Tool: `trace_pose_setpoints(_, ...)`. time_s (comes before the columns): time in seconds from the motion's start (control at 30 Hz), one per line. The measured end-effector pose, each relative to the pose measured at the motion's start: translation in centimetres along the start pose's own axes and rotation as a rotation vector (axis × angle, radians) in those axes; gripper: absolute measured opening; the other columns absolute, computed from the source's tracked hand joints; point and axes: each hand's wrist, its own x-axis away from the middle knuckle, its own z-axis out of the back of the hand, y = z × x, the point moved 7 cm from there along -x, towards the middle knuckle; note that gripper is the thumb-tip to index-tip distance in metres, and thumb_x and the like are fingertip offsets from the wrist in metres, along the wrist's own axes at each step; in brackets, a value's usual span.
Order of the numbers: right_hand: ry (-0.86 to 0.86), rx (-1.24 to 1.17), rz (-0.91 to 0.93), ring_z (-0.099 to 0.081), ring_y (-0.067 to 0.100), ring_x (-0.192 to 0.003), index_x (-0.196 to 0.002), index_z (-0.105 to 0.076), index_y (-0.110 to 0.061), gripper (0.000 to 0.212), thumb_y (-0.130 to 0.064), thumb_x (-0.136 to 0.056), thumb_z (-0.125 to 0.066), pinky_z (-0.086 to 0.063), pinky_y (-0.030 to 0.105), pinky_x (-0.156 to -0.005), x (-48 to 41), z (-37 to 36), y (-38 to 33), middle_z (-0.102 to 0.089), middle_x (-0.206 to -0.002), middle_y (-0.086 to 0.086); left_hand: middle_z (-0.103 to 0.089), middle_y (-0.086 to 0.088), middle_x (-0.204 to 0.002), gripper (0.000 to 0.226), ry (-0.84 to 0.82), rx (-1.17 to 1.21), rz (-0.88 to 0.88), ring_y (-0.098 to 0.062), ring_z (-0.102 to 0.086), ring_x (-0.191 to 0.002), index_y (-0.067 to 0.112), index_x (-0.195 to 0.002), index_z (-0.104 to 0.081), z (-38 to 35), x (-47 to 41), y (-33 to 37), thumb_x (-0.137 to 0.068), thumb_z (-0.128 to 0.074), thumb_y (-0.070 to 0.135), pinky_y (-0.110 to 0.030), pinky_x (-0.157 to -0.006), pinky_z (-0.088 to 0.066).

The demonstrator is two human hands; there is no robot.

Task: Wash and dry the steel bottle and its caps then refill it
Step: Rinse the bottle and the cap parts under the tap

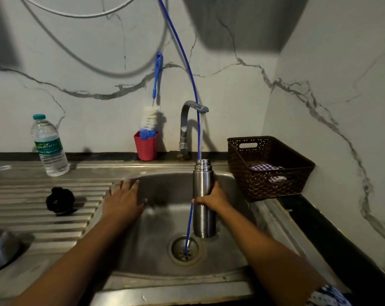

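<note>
The steel bottle (203, 208) stands upright and uncapped in the sink (156, 250), its mouth right under the tap (192, 120), from which water runs into it. My right hand (212, 197) grips the bottle around its middle. My left hand (123, 199) rests flat, fingers straight, on the sink's left rim. A black inner cap (60, 200) lies on the ribbed draining board (39, 217) to the left. A steel outer cap (0, 249) sits at the far left edge, partly cut off.
A thin blue hose (188, 69) hangs from above past the tap down into the drain (185, 248). A bottle brush (153, 111) stands in a red cup (145, 147) behind the sink. A plastic water bottle (49, 146) stands back left. A brown basket (268, 166) holds a checked cloth (266, 167).
</note>
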Motion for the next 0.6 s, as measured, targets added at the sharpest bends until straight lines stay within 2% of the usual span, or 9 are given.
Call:
trace_pose_setpoints(0.1, 0.056, 0.008, 0.026, -0.055, 0.031, -0.112, -0.135, -0.028, -0.024, 0.103, -0.038, -0.051, -0.087, -0.048, 0.051, -0.093, -0.3, 0.5, -0.6, -0.053, -0.128, 0.008, -0.005, -0.007, -0.161, 0.086, -0.149, -0.047, 0.096, -0.026, -0.004, -0.148, 0.017, -0.153, -0.006, -1.9, 0.4, -2.1, -0.090, -0.041, 0.064, -0.049, -0.117, -0.009)
trace_pose_setpoints(0.17, 0.101, 0.009, 0.070, -0.056, 0.030, -0.111, -0.134, -0.029, -0.024, 0.097, -0.035, -0.057, -0.086, -0.048, 0.051, -0.092, -0.3, 1.1, -1.5, -0.054, -0.126, 0.008, -0.006, -0.008, -0.161, 0.088, -0.182, 0.013, 0.141, -0.027, -0.005, -0.148, 0.014, -0.153, -0.007, -2.2, 0.1, -3.1, -0.089, -0.040, 0.065, -0.046, -0.118, -0.012)
trace_pose_setpoints(0.27, 0.070, 0.067, 0.076, -0.054, 0.030, -0.114, -0.138, -0.026, -0.024, 0.100, -0.033, -0.059, -0.086, -0.047, 0.050, -0.094, 0.1, 0.3, -1.1, -0.052, -0.128, 0.009, -0.011, -0.009, -0.160, 0.087, -0.184, 0.011, 0.155, -0.027, -0.011, -0.146, 0.012, -0.152, -0.014, -2.5, -0.1, -3.4, -0.089, -0.040, 0.066, -0.043, -0.116, -0.016)
trace_pose_setpoints(0.33, 0.045, 0.102, 0.079, -0.053, 0.030, -0.114, -0.139, -0.026, -0.023, 0.100, -0.031, -0.060, -0.086, -0.047, 0.049, -0.094, 0.2, 0.0, -0.7, -0.052, -0.129, 0.010, -0.011, -0.009, -0.160, 0.086, -0.174, 0.011, 0.161, -0.026, -0.011, -0.146, 0.011, -0.152, -0.014, -2.6, -0.2, -3.5, -0.090, -0.037, 0.066, -0.042, -0.116, -0.016)
trace_pose_setpoints(0.47, 0.138, 0.015, 0.141, -0.056, 0.029, -0.112, -0.134, -0.030, -0.022, 0.091, -0.034, -0.062, -0.085, -0.048, 0.046, -0.093, -0.4, 1.5, -1.9, -0.054, -0.128, 0.009, -0.005, -0.007, -0.161, 0.083, -0.198, 0.006, 0.153, -0.023, -0.007, -0.148, 0.011, -0.153, -0.010, -2.7, -0.3, -3.8, -0.093, -0.034, 0.063, -0.041, -0.117, -0.012)
trace_pose_setpoints(0.6, 0.034, 0.124, 0.078, -0.053, 0.030, -0.115, -0.140, -0.028, -0.020, 0.099, -0.032, -0.061, -0.086, -0.046, 0.048, -0.096, 0.4, -0.2, -0.7, -0.052, -0.130, 0.011, -0.002, -0.005, -0.161, 0.077, -0.223, 0.005, 0.129, -0.022, -0.004, -0.148, 0.012, -0.153, -0.007, -2.8, -0.3, -4.2, -0.096, -0.032, 0.058, -0.040, -0.118, -0.011)
